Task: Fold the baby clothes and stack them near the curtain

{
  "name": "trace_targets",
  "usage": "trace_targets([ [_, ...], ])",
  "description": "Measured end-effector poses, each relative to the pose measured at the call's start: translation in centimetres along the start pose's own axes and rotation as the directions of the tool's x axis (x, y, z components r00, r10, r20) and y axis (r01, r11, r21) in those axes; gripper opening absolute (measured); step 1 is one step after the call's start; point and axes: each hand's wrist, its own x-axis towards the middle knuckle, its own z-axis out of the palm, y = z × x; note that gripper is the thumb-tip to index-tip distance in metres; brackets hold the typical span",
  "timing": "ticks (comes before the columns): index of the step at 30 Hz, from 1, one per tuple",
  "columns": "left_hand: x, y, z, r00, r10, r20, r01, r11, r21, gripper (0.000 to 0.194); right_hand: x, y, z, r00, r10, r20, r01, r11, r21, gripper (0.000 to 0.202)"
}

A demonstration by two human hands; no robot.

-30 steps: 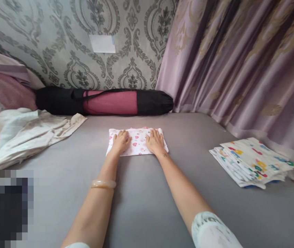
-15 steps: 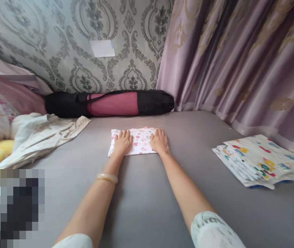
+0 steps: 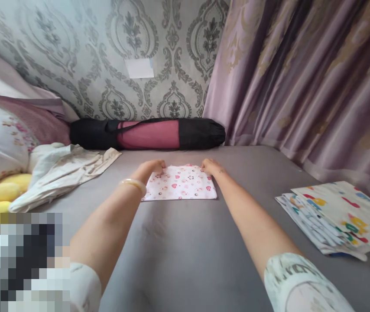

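The folded pink-and-white printed cloth [image 3: 181, 185] lies flat on the grey bed [image 3: 178, 247], its long axis running left to right across the person's view, mostly between the two hands and on the near side of their fingers. The left hand [image 3: 153, 167] is at its far left corner and the right hand [image 3: 211, 167] at its far right corner, so neither is clearly nearer. The fingers of both are curled closed and seem to pinch the far edge, though their tips are partly hidden. The forearms come in from the near side, one on each side of the cloth. Counted, there are two hands, one folded printed cloth between them, one bangle [image 3: 135, 185] on the left forearm, one black-and-pink roll bag [image 3: 149, 134] beyond the cloth, one crumpled pale cloth [image 3: 61, 169] to the left, and one stack of folded cloths [image 3: 341, 216] well apart to the right, whose pieces cannot be counted surely. One white card [image 3: 139, 68] is on the wall [image 3: 84, 52].
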Motion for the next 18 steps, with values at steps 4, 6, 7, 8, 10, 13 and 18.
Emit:
trace_targets([
  [4,1.7,-0.2,-0.7,0.959,-0.064,0.274,0.049,0.997,0.063,0.013,0.5,0.6,-0.6,0.996,-0.032,0.080,0.033,0.999,-0.005,0.026],
  [6,2.1,-0.4,-1.2,0.923,-0.114,0.367,0.091,0.993,0.080,0.020,0.7,0.8,-0.7,0.993,-0.038,0.113,0.039,0.999,-0.007,0.026],
  [7,2.2,-0.4,-1.5,0.911,-0.146,0.386,0.123,0.989,0.084,0.021,0.8,0.9,-0.7,0.991,-0.036,0.128,0.037,0.999,-0.009,0.025],
  [8,2.4,-0.4,-1.6,0.905,-0.178,0.386,0.158,0.984,0.083,0.021,1.0,0.9,-0.7,0.989,-0.032,0.142,0.034,0.999,-0.010,0.025],
  [10,2.5,-0.3,-1.9,0.902,-0.226,0.368,0.209,0.974,0.086,0.019,1.3,0.9,-0.7,0.987,-0.023,0.159,0.025,1.000,-0.012,0.026],
  [13,2.5,0.0,-2.0,0.885,-0.216,0.411,0.181,0.976,0.122,0.021,1.8,0.8,-0.4,0.988,-0.014,0.154,0.016,1.000,-0.012,0.028],
  [18,1.3,0.3,-1.8,0.922,-0.106,0.372,0.033,0.980,0.198,0.023,1.0,0.5,0.9,0.998,0.001,0.057,-0.002,1.000,0.010,0.036],
])
